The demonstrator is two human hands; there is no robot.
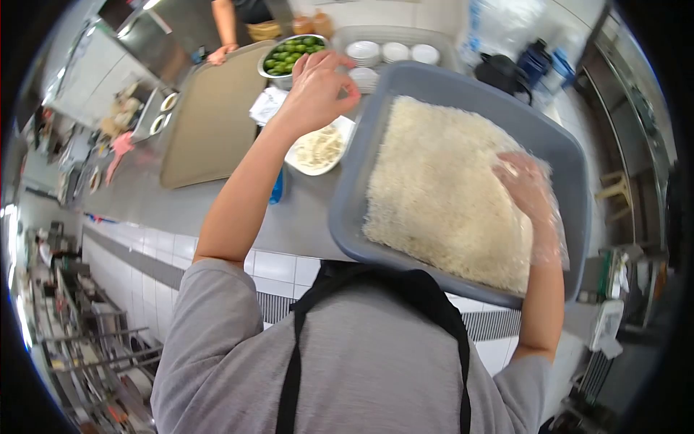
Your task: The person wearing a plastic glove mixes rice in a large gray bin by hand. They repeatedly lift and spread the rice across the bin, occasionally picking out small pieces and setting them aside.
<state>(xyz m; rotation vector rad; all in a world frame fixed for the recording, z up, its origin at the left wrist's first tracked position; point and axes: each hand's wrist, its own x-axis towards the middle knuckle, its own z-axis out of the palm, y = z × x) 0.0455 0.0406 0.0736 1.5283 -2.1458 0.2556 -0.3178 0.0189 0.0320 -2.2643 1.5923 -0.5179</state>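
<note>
A large grey tub (347, 195) holds a broad mound of white rice-like grains (441, 188). My right hand (526, 186) lies against the right side of the mound, covered by clear loose plastic (555, 224) that reaches the wrist; its fingers are apart. My bare left hand (318, 90) hovers left of the tub, fingers loosely curved and apart, with nothing visible in it. Below it is a white dish (312, 172) of pale strips. Just beyond it stands a metal bowl of small green fruits (289, 56).
A brown tray (217, 119) lies on the steel counter (152, 195) to the left. Stacked white dishes (363, 53) stand in a clear bin behind. Dark bottles (533, 61) and a black jug (502, 74) are back right. Another person's hand (220, 54) touches the tray's far edge.
</note>
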